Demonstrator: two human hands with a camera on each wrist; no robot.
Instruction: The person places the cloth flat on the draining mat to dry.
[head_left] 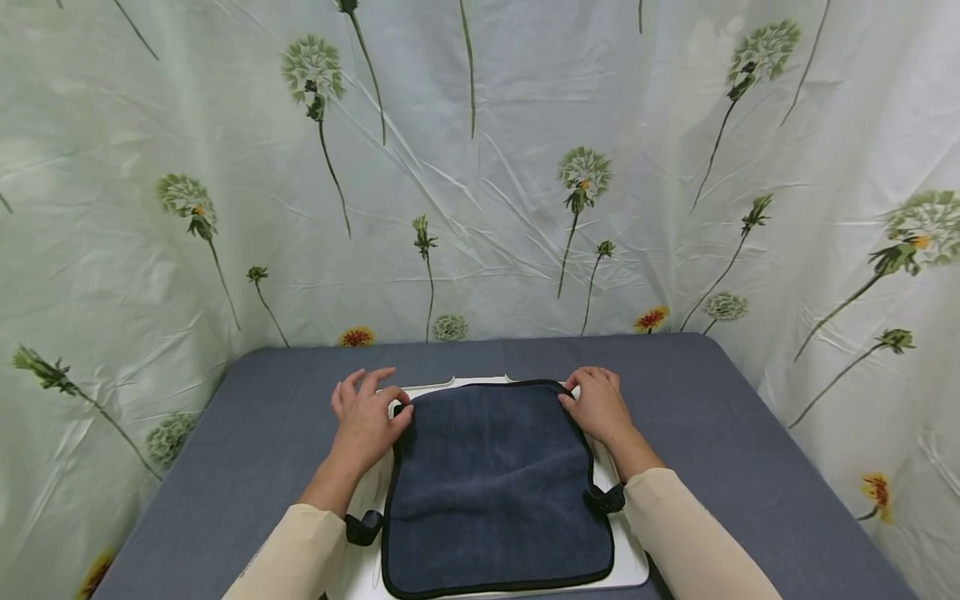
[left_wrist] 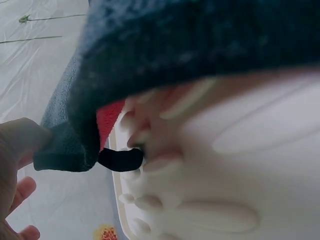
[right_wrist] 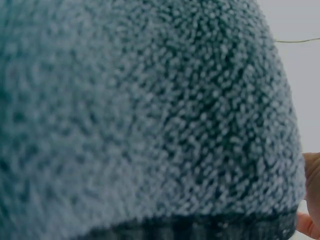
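Observation:
A dark blue cloth [head_left: 495, 492] with black edging is spread over a white moulded tray [head_left: 633, 554]. My left hand [head_left: 369, 425] pinches its far left corner between thumb and index finger, the other fingers held out. At the far right corner, my right hand [head_left: 596, 404] pinches the edge. The left wrist view shows the cloth [left_wrist: 75, 145] raised over the tray [left_wrist: 220, 170], with a bit of red underside and a black tab at its edge. In the right wrist view the cloth's fuzzy surface [right_wrist: 150, 125] hides most of the hand.
The tray lies on a table with a grey-blue cover [head_left: 270, 467]. Behind and on both sides hangs a pale curtain [head_left: 495, 208] printed with dandelions and other flowers.

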